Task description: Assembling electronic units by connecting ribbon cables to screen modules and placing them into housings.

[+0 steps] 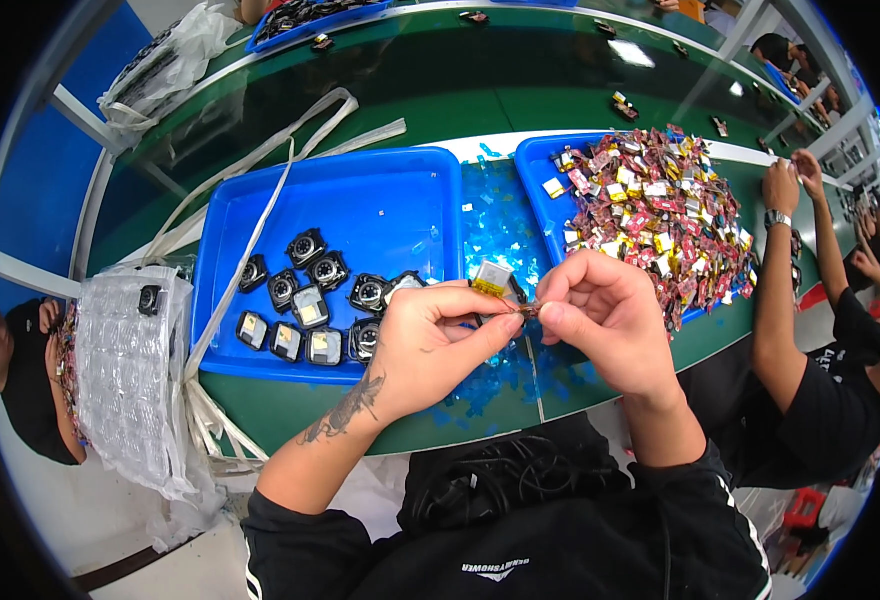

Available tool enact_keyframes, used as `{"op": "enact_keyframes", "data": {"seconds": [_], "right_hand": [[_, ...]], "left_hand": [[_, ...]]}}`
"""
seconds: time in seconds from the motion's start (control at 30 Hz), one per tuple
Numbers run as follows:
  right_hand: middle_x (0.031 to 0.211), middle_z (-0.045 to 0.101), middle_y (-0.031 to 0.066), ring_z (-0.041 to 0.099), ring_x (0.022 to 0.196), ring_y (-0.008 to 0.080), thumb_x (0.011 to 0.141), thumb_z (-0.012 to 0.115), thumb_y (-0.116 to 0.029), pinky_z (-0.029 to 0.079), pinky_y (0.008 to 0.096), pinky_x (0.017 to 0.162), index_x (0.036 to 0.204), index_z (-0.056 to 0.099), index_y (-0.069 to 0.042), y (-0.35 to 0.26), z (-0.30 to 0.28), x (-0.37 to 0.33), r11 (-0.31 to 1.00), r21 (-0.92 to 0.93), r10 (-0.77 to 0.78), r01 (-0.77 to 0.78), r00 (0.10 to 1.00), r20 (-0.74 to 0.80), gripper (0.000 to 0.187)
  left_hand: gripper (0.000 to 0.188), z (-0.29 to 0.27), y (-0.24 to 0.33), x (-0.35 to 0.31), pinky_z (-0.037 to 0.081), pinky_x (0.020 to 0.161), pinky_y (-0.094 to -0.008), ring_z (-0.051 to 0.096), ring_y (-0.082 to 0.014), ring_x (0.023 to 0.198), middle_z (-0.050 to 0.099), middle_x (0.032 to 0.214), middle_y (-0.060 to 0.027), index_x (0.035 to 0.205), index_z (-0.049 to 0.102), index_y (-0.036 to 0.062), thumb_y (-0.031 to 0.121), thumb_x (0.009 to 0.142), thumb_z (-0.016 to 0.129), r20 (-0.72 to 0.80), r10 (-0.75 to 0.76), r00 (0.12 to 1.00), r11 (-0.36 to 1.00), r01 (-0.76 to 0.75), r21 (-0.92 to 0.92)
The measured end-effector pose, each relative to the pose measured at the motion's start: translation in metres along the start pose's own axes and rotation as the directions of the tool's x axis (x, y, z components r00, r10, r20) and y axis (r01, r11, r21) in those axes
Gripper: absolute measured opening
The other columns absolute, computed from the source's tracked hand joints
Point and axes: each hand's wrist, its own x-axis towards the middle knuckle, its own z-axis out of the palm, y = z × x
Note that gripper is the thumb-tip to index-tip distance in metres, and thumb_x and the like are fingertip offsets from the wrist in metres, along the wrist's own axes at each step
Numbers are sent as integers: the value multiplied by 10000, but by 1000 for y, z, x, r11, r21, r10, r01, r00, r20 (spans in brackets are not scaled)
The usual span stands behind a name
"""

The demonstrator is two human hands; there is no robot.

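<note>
In front of me, between two blue trays, my left hand (428, 335) pinches a small circuit assembly with thumb and forefinger. Its silver battery (493, 275) with yellow tape sticks up above the fingers. My right hand (608, 322) is closed at the assembly's right end, thumb and forefinger pressed together by its thin wires; the exact part in that pinch is too small to make out. Several black smartwatch cases (329, 270) lie in the left blue tray (360, 185), some partly hidden behind my left hand. Red circuit boards with batteries (650, 205) are heaped in the right blue tray (535, 160).
Scraps of blue film (490, 215) litter the green tabletop (420, 415) between the trays. White straps (260, 225) cross the left tray. Clear plastic blister trays (130, 370) stand at the left. A conveyor belt (440, 85) runs behind. A co-worker's arms (775, 270) are at the right.
</note>
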Motion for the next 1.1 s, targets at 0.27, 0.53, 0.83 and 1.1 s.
{"op": "enact_keyframes", "data": {"seconds": [0.27, 0.53, 0.83, 1.1], "right_hand": [[816, 594, 22, 536, 662, 31, 810, 717, 29, 455, 180, 584, 952, 546, 1, 14, 11, 4, 905, -391, -235, 167, 963, -133, 224], [843, 578, 25, 503, 635, 42, 772, 730, 39, 416, 175, 553, 958, 526, -26, 15, 10, 4, 823, -544, -286, 165, 947, -144, 283], [897, 596, 54, 591, 792, 98, 774, 719, 44, 545, 231, 629, 1131, 566, -3, 16, 13, 15, 816, -552, -280, 169, 952, -122, 391], [983, 609, 48, 564, 824, 60, 810, 645, 100, 512, 178, 662, 1161, 543, 16, -2, 21, 20, 847, -504, -225, 169, 973, -51, 375]], "left_hand": [[409, 3, -2, 3, 518, 922, -273, 626, -164, 1060, 631, 1188, -137, 1278, 539, -58, -59, 877, 616, 10, -5, 1000, 976, 7, -218], [461, 10, -1, 2, 497, 934, -257, 601, -158, 1102, 598, 1244, -140, 1342, 492, -21, -100, 892, 549, -5, 41, 999, 978, -42, -204], [492, 15, -3, 4, 522, 948, -325, 600, -198, 1119, 595, 1202, -180, 1366, 325, 25, -82, 921, 503, -94, 31, 995, 951, -58, -303], [508, 12, -5, 8, 512, 915, -318, 584, -182, 1125, 540, 1290, -179, 1400, 255, 72, -29, 953, 475, -47, 134, 990, 902, -142, -408]]}}
